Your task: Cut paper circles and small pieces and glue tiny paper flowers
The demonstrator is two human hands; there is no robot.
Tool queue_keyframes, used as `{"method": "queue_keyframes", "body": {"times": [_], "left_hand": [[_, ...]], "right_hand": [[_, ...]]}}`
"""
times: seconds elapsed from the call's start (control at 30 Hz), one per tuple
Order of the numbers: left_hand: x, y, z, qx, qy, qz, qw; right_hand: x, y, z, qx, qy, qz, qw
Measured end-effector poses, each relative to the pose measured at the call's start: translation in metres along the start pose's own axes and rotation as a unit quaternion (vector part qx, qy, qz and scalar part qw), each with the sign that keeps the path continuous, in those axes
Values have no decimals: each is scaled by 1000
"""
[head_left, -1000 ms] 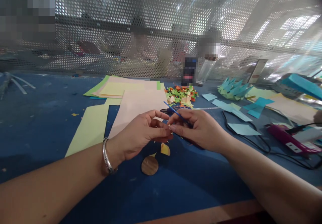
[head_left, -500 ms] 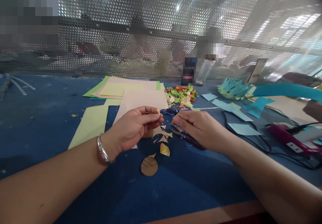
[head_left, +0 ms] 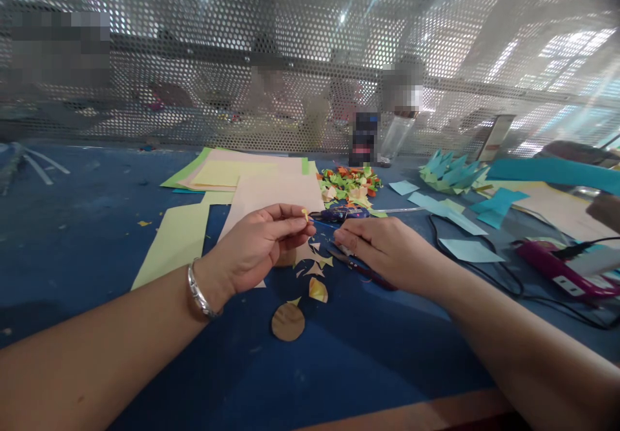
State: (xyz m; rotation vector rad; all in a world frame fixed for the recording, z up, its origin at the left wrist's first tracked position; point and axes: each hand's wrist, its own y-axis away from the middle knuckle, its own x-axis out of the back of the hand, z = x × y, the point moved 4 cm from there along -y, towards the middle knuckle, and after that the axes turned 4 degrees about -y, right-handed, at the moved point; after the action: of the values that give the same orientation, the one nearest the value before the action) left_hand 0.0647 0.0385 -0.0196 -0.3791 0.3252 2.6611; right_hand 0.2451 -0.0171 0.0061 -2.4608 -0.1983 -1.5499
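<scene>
My left hand (head_left: 264, 240), with a silver bracelet at its wrist, pinches a small yellow paper piece (head_left: 305, 213) between thumb and fingertips. To its right, my right hand (head_left: 372, 243) is closed with the fingers curled down; what they hold, if anything, is hidden. Beneath the right hand lies a pair of dark-handled scissors (head_left: 363, 268), partly covered. Paper scraps (head_left: 314, 268) are scattered between the hands. Closer to me are a curled yellow paper piece (head_left: 318, 290) and a round brown cardboard disc (head_left: 288, 322). A dark blue tool (head_left: 343, 214) lies just beyond the hands.
Stacked coloured paper sheets (head_left: 276, 189) lie behind my left hand. A heap of cut scraps (head_left: 351, 182) sits at the back. On the right are blue paper pieces (head_left: 448, 212), a folded paper form (head_left: 450, 172), a purple power strip (head_left: 564, 273) and black cables. A perforated metal screen (head_left: 217, 63) stands behind.
My right hand has shifted very slightly; both hands keep nearly the same pose. The yellow piece is turned a little in my left fingertips, and the view has tilted slightly.
</scene>
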Motion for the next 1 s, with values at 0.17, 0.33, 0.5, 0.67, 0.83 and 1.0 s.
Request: {"method": "queue_keyframes", "body": {"times": [0.17,0.33,0.5,0.67,0.83,1.0], "left_hand": [[-1,1,-1,-1,-19,-2,1000],[-1,1,-1,-6,-49,4,999],[-2,3,-2,-6,-63,6,998],[-3,5,-1,-18,-86,8,996],[-3,5,-5,-38,-109,-3,993],[-3,6,-8,-60,-131,2,990]], "right_hand": [[-1,0,1,-10,11,-11,1000],[-3,-1,3,-19,19,-27,999],[-4,-1,4,-23,25,-28,999],[-5,-1,2,-11,30,-33,999],[-6,-1,1,-27,26,-33,999],[-7,1,-2,-27,16,-25,999]]}}
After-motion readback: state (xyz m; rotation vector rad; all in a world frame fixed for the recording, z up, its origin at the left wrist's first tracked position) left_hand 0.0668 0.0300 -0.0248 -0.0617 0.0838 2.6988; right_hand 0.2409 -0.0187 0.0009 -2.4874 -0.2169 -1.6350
